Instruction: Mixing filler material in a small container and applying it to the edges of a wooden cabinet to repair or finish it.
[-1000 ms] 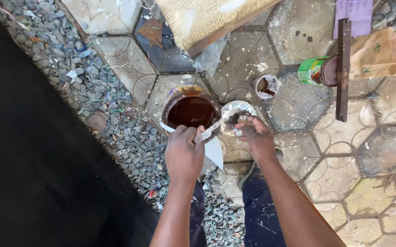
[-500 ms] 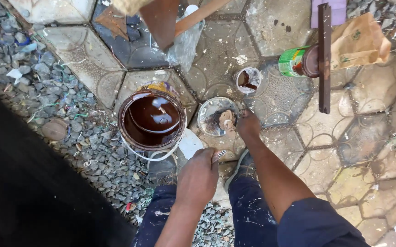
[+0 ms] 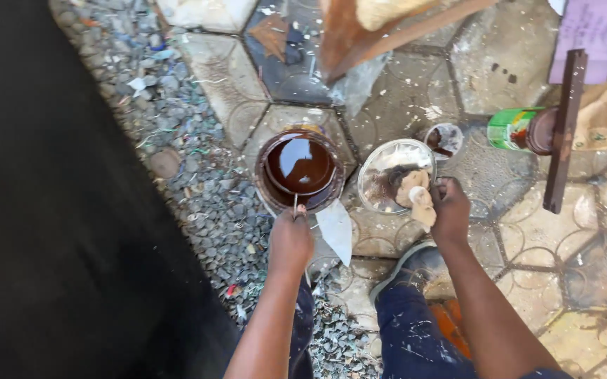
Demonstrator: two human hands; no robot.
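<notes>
head view: green-labelled can [image 3: 512, 128] beside right hand [image 3: 450, 210].

Two bare forearms, no sleeves visible near wrists. Left hand [image 3: 290, 242] and right hand [image 3: 450, 210] bare, no gloves, no rings or watch seen. Dark blue trousers [image 3: 415, 337], speckled with pale paint flecks. Grey shoe [image 3: 415, 265], scuffed, pale-rimmed sole.

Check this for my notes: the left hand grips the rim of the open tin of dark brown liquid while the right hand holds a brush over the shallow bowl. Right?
Not quite. In the head view the right hand holds a tan cloth wad, not a brush.
</notes>
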